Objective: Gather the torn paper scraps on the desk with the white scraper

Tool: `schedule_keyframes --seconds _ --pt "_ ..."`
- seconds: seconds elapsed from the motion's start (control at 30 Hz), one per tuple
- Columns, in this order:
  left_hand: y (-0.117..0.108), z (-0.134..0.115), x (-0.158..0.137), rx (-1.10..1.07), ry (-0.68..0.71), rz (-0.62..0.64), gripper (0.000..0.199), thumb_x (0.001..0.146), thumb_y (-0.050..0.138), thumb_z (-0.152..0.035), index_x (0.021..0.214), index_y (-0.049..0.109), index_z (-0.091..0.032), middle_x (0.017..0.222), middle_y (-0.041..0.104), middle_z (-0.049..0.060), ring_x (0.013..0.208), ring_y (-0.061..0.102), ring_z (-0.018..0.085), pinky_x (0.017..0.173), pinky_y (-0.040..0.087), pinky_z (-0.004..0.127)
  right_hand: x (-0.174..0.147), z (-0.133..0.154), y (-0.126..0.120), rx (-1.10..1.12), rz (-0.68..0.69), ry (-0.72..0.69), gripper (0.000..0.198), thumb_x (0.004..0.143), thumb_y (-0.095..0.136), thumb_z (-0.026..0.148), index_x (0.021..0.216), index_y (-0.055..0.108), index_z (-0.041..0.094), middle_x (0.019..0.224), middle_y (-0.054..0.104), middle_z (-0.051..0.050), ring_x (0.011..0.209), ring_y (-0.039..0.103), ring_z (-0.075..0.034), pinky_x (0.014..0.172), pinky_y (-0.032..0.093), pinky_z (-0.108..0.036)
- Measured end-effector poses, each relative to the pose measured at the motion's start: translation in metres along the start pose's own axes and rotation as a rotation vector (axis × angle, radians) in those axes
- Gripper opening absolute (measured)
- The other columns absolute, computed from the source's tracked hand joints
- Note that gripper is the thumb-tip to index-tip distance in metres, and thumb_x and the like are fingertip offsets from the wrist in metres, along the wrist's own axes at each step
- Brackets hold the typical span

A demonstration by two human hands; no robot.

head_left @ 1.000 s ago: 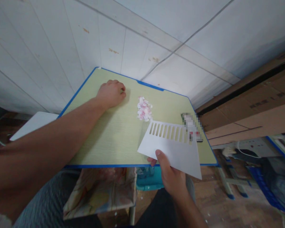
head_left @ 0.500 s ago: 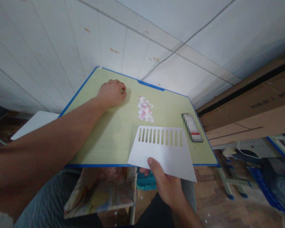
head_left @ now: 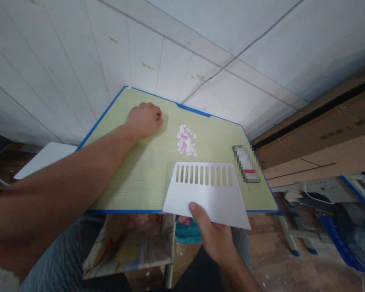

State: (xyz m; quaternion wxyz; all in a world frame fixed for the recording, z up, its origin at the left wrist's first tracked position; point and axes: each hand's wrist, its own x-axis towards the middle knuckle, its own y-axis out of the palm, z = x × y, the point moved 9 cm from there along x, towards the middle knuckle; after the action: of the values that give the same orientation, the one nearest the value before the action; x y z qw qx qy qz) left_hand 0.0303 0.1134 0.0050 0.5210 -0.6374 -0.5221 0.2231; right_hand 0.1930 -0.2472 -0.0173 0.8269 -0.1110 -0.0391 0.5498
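Note:
In the head view, my right hand [head_left: 211,231] grips a white trapezoid plastic scraper [head_left: 213,200] by its wide near edge, thumb on top and fingers underneath. A row of slots runs along the scraper's narrower far edge, over the front of the pale green table [head_left: 127,186]. My left hand [head_left: 145,118] rests on the table's left half with its fingers curled in. Whatever those fingers hold, if anything, is hidden. Between the left hand and the phone side lies a small heap of pink and white paper scraps [head_left: 186,140], beyond the scraper's slotted edge and apart from it.
A pixelated phone-like object [head_left: 246,163] lies near the table's right edge. Cardboard boxes [head_left: 319,134] stand close on the right. A panelled wall [head_left: 176,61] with a grey cable [head_left: 255,38] borders the back. Below the front edge hangs a patterned cloth bin [head_left: 130,247].
The scraper has shifted very slightly to the left and lies a little flatter. My left hand and the paper scraps look unmoved.

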Motion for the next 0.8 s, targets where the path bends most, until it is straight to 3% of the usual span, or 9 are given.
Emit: schedule_keyframes --seconds 0.6,0.73,0.8 --pt "-0.008 -0.002 -0.005 0.052 0.067 -0.041 0.043 0.102 0.058 -0.033 0.130 0.089 -0.023 0.148 0.084 0.020 0.143 0.073 0.042 0.126 0.059 0.060 0.005 -0.017 -0.003 -0.009 0.099 0.078 0.066 0.107 0.078 0.083 0.074 0.086 0.027 0.077 0.086 -0.010 0.076 0.084 -0.031 0.085 0.074 -0.041" --pt "-0.006 -0.001 -0.004 0.066 0.059 -0.020 0.046 0.105 0.055 -0.032 0.133 0.088 -0.019 0.151 0.083 0.021 0.146 0.073 0.042 0.127 0.059 0.059 0.020 -0.021 -0.002 -0.013 0.220 0.049 0.062 0.107 0.082 0.079 0.079 0.087 0.024 0.076 0.087 -0.010 0.077 0.085 -0.031 0.088 0.073 -0.041" --pt "-0.006 -0.001 -0.004 0.059 0.056 -0.017 0.046 0.105 0.055 -0.031 0.133 0.088 -0.018 0.152 0.083 0.021 0.147 0.073 0.041 0.128 0.059 0.058 0.045 -0.016 -0.022 -0.036 0.076 -0.024 0.065 0.109 0.079 0.076 0.068 0.079 0.026 0.070 0.083 -0.010 0.075 0.083 -0.031 0.092 0.072 -0.043"
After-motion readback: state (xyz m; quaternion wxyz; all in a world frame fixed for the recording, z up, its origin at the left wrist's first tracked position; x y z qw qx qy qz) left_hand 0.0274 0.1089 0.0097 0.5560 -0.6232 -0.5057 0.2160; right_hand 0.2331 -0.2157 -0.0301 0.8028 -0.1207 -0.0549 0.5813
